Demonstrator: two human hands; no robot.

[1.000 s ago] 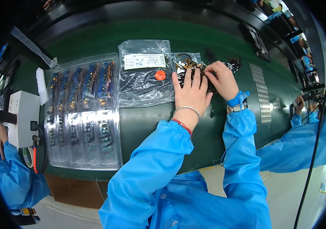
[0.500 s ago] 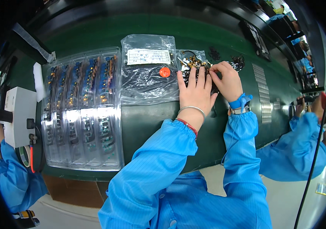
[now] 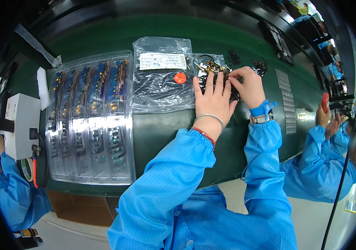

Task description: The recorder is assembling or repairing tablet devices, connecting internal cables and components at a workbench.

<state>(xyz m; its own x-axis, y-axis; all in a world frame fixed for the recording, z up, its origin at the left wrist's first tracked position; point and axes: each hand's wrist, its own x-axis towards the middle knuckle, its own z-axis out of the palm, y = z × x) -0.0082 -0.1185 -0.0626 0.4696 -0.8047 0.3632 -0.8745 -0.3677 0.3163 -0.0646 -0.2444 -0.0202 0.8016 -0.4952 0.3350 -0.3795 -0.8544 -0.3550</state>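
Observation:
A heap of short black cables with gold connectors (image 3: 212,66) lies partly on a small clear bag. My left hand (image 3: 212,98) rests palm down over its near side, fingers stretched and slightly apart, hiding much of the heap. Just to the right, my right hand (image 3: 249,86) is closed in a pinch, thumb and forefinger together beside the left fingertips. Whatever is between those fingertips is too small to make out. Left of the heap lies a clear plastic bag (image 3: 161,96) with a white label and a round orange sticker.
Clear trays (image 3: 90,177) of blue circuit boards stand at the left, near a white box (image 3: 19,125). Small dark parts (image 3: 259,67) and a strip of small pale pieces (image 3: 285,100) lie to the right. Co-workers in blue sleeves (image 3: 319,171) sit on both sides.
My hands stay almost in place, with only slight finger movement at the heap. At the right, a co-worker's hands have shifted, and a red object there now stands upright.

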